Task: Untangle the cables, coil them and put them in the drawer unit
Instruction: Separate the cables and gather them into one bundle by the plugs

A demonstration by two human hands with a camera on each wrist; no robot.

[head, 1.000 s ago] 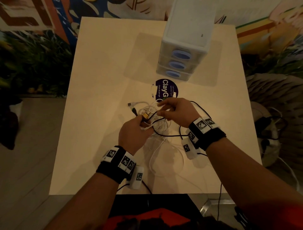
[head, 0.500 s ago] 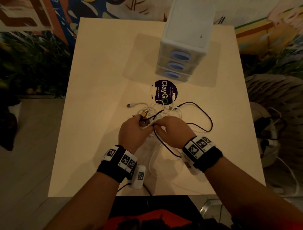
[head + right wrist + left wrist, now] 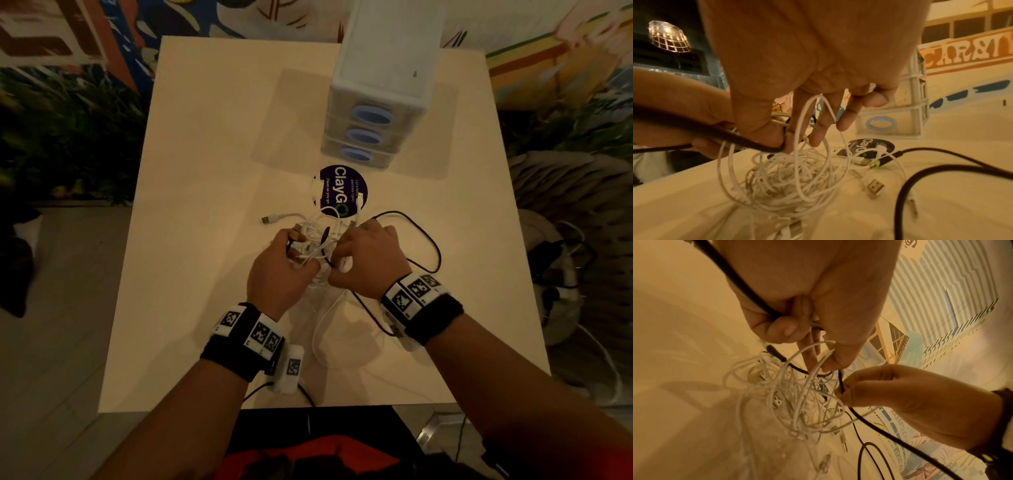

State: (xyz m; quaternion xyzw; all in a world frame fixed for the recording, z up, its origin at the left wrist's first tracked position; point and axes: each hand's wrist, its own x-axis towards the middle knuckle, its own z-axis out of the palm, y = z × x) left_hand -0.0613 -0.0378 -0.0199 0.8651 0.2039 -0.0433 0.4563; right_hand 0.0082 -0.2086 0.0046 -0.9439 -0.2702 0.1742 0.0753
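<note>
Both hands meet at frame centre in the head view, knuckles up, wrists w/ black bands. Left hand (image 3: pixel 279 270) has fingers curled, thumb & fingertips pinching a thin white cable (image 3: pixel 813 368) loop; a black cable (image 3: pixel 748 287) also runs through its curled fingers in the left wrist view. Right hand (image 3: pixel 368 262) pinches the black cable betw. thumb & forefinger, other fingers spread loosely downward thru a white loop in the right wrist view. Hands nearly touching, both lifted just above the table (image 3: pixel 205 205).

Below & betw. them hangs the tangle (image 3: pixel 789 177): many thin white cords in a loose round knot, bottom resting on the table, w/ several plugs poking out. One plug lies left of the tangle, another at lower right in the right wrist view. Black cable is thicker, smooth, sweeps a wide loop to the right of the hands.

Round dark sticker (image 3: pixel 340 190) sits just above the tangle, cable ends lying over it. Drawer unit (image 3: pixel 380 85) at upper centre-right: translucent plastic, boxy, three drawers w/ blue oval handles, all closed; contents can't tell.
</note>
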